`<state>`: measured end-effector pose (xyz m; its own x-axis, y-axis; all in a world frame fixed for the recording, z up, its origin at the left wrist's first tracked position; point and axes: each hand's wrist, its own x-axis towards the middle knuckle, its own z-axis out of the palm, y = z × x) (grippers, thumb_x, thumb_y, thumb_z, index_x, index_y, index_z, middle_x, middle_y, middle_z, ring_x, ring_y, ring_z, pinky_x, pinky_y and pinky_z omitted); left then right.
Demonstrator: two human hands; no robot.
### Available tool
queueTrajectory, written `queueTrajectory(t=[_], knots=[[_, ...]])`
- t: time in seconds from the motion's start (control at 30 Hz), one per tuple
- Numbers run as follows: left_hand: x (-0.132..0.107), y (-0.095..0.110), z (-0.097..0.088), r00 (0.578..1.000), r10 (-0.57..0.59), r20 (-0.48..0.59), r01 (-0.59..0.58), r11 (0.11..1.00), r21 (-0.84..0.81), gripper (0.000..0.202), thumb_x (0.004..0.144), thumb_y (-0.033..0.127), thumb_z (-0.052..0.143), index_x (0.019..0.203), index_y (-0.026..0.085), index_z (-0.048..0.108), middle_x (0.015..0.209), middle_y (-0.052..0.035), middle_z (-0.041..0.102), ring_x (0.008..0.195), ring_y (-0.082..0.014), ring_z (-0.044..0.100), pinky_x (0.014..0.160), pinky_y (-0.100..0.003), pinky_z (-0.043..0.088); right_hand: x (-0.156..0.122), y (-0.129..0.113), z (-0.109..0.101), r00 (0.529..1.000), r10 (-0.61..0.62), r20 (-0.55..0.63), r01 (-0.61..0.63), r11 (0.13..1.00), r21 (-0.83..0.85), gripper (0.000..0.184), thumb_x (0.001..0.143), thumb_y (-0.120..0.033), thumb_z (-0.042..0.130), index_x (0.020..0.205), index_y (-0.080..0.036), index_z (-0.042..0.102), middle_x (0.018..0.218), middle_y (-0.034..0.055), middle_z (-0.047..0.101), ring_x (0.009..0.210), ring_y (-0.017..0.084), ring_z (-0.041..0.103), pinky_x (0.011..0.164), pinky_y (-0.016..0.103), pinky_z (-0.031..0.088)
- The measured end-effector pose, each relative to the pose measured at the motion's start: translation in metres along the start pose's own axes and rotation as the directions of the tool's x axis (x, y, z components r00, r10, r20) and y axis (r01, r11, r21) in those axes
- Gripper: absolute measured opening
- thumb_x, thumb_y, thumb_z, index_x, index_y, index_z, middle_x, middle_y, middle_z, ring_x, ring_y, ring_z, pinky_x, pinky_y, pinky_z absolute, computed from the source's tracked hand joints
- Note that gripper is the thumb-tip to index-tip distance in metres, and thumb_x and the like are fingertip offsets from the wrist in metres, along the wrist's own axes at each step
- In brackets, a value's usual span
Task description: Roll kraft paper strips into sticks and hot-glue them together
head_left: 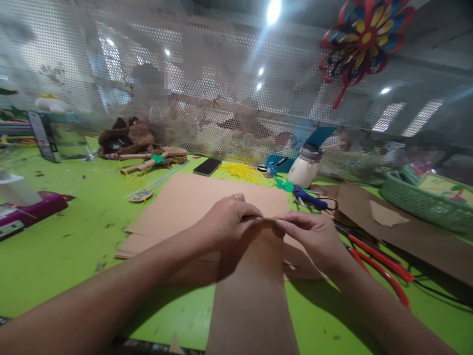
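Observation:
A long strip of brown paper (253, 291) runs from the near edge up to my hands. My left hand (227, 222) pinches its top edge from the left, fingers closed. My right hand (312, 236) pinches the same edge from the right, fingertips almost touching the left ones. Under the strip lies a stack of brown paper sheets (177, 207) on the green table (62, 246).
Red-handled scissors (380, 264) lie right of my right hand, with a blue glue gun (310, 198) and a white jar (305, 167) behind. A green basket (424, 204) sits far right, a phone (207, 166) and yellow shreds (240, 171) at the back, a purple device (25, 209) left.

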<state>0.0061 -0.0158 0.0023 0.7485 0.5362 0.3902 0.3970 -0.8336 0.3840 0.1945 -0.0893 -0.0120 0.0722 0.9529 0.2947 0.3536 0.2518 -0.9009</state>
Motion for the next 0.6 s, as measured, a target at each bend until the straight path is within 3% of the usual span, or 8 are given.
queueTrajectory(t=[0.17, 0.3, 0.4, 0.6], knots=[[0.000, 0.001, -0.002, 0.999, -0.038, -0.007, 0.038, 0.999, -0.005, 0.028, 0.087, 0.037, 0.048, 0.090, 0.019, 0.069, 0.078, -0.0047, 0.067, 0.075, -0.0159, 0.054, 0.064, -0.023, 0.037, 0.000, 0.005, -0.003, 1.000, -0.008, -0.009, 0.008, 1.000, -0.025, 0.014, 0.073, -0.031, 0.068, 0.079, -0.020, 0.075, 0.072, 0.0030, 0.071, 0.066, 0.017, 0.062, 0.063, 0.029, 0.051], [0.001, -0.003, -0.008, 0.989, -0.081, 0.124, 0.096, 0.989, -0.116, 0.032, 0.088, 0.036, 0.044, 0.101, 0.018, 0.066, 0.092, -0.0050, 0.068, 0.078, -0.0156, 0.058, 0.067, -0.024, 0.039, 0.003, 0.009, -0.005, 0.999, -0.039, -0.023, 0.039, 0.999, -0.010, 0.015, 0.073, -0.032, 0.068, 0.078, -0.020, 0.075, 0.069, 0.0033, 0.070, 0.065, 0.018, 0.061, 0.063, 0.031, 0.050], [0.001, -0.005, -0.011, 0.978, -0.095, 0.188, 0.121, 0.984, -0.132, 0.033, 0.089, 0.034, 0.042, 0.099, 0.016, 0.067, 0.089, -0.0053, 0.069, 0.075, -0.0150, 0.058, 0.066, -0.023, 0.039, 0.005, 0.011, -0.007, 0.999, -0.032, -0.025, 0.031, 0.999, -0.013, 0.015, 0.072, -0.032, 0.069, 0.076, -0.019, 0.076, 0.067, 0.0035, 0.069, 0.065, 0.018, 0.061, 0.062, 0.031, 0.050], [0.001, -0.005, -0.011, 0.976, -0.088, 0.198, 0.111, 0.988, -0.107, 0.032, 0.089, 0.034, 0.042, 0.085, 0.016, 0.069, 0.075, -0.0028, 0.068, 0.062, -0.0115, 0.055, 0.057, -0.020, 0.034, 0.006, 0.012, -0.007, 1.000, 0.006, -0.024, -0.006, 1.000, 0.003, 0.015, 0.070, -0.032, 0.070, 0.075, -0.019, 0.076, 0.067, 0.0028, 0.069, 0.066, 0.018, 0.061, 0.062, 0.030, 0.049]])
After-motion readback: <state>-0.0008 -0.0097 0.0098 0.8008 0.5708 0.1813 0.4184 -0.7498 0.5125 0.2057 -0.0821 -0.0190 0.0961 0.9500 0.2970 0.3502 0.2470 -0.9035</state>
